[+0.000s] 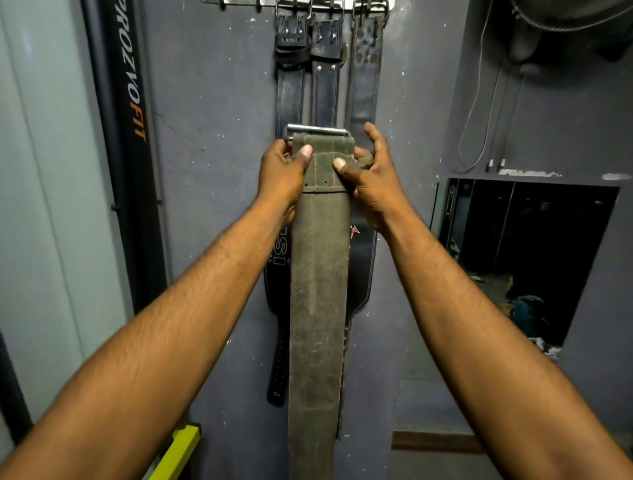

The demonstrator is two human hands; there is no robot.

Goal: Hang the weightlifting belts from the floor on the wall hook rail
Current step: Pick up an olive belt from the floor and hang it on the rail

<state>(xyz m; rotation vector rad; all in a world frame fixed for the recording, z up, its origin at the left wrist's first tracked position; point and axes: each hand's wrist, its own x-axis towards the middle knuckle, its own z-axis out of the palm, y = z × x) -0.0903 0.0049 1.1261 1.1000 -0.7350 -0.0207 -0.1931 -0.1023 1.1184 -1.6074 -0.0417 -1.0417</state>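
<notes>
I hold an olive-green weightlifting belt (320, 274) upright in front of the grey wall, its steel buckle (317, 131) at the top. My left hand (282, 171) grips its left edge just below the buckle, thumb on the front. My right hand (371, 178) grips the right edge at the same height, with some fingers spread. The belt hangs straight down between my forearms and out of the frame's bottom. The metal hook rail (301, 4) runs along the top edge, well above the buckle. Three dark belts (325, 78) hang from it, partly hidden behind the green belt.
A black upright post with orange and white lettering (132, 102) stands left of the belts. A dark wall recess (524, 253) opens at the right, cables (479, 113) hanging above it. A yellow bar (178, 452) pokes in at the bottom left.
</notes>
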